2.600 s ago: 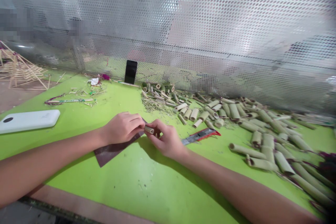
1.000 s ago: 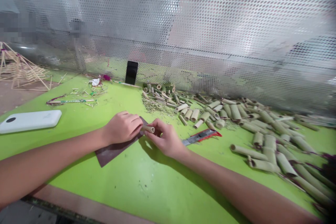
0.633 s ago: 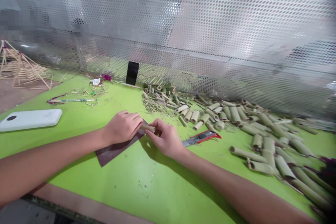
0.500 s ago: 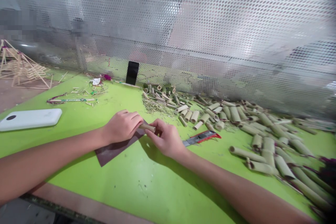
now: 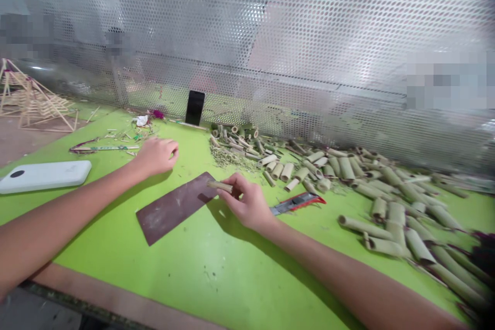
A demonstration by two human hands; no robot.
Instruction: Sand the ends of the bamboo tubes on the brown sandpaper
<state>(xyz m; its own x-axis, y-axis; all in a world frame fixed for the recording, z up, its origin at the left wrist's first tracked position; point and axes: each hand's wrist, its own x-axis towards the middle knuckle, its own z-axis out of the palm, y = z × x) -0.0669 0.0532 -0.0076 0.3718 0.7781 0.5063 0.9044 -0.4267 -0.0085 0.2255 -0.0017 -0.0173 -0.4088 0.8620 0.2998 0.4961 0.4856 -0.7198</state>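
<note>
My right hand (image 5: 247, 202) pinches a short bamboo tube (image 5: 219, 186) between thumb and fingers, and the tube's far end lies over the corner of a dark brown abrasive sheet (image 5: 174, 208). The sheet lies flat and slanted on the green table top (image 5: 154, 283). My left hand (image 5: 157, 157) rests loosely curled on the table beyond the sheet's upper left, touching nothing but the table and holding nothing. A red-and-grey utility knife (image 5: 297, 203) lies just right of my right hand.
Many cut bamboo tubes (image 5: 386, 227) and green shavings (image 5: 228, 157) spread across the right of the table. A white power bank (image 5: 44, 177) and an upright phone (image 5: 195, 108) stand left and at the back, before a perforated metal screen (image 5: 270, 46). A bamboo stick frame (image 5: 34, 99) sits far left.
My left hand has lifted off the abrasive sheet and moved up and left, leaving the sheet fully visible. The tube stays in my right hand, now shifted slightly lower.
</note>
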